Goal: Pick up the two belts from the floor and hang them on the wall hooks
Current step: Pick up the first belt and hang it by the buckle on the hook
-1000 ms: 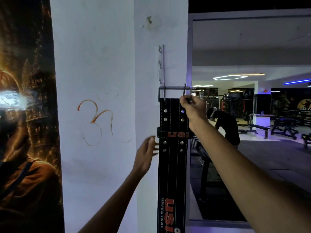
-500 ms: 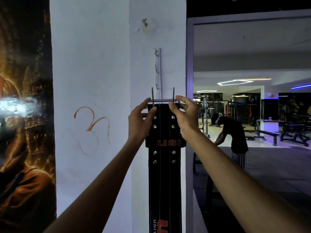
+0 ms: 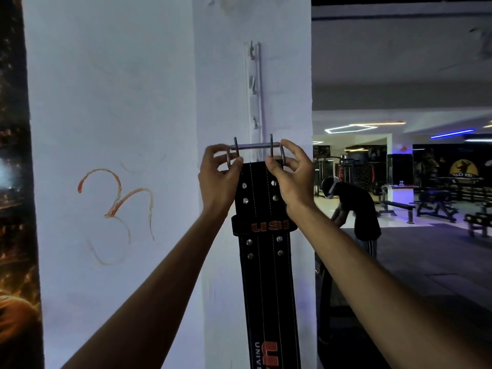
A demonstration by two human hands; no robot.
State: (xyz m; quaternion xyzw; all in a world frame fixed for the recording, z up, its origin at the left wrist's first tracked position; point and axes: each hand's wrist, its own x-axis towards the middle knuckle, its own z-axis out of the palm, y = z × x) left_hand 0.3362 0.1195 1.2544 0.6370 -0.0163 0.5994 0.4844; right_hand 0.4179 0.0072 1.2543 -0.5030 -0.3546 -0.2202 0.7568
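Belt (image 3: 266, 262) first: the black leather strap hangs straight down the white pillar (image 3: 226, 288), its metal buckle (image 3: 255, 150) raised at the top and the two prongs pointing up. You hold it by the buckle frame, one hand at each end, so the strap's weight pulls down evenly and the frame stays level against the wall. Your left hand (image 3: 217, 179) is pinched on the left side of the frame, thumb and fingers closed around the bar. Your right hand (image 3: 290, 179) does the same on the right side, fingertips curled over the corner.

That two-sided hold looks chosen to steer the crossbar onto a hook. The white hook rail (image 3: 254, 97) runs vertically on the pillar directly above the buckle, with several small hooks (image 3: 255, 123) along it; the lowest visible one sits just above the bar. Whether the bar has caught a hook behind it you cannot tell, since the buckle and your fingers cover that spot. I judge the hanging unfinished. No second belt is in view.
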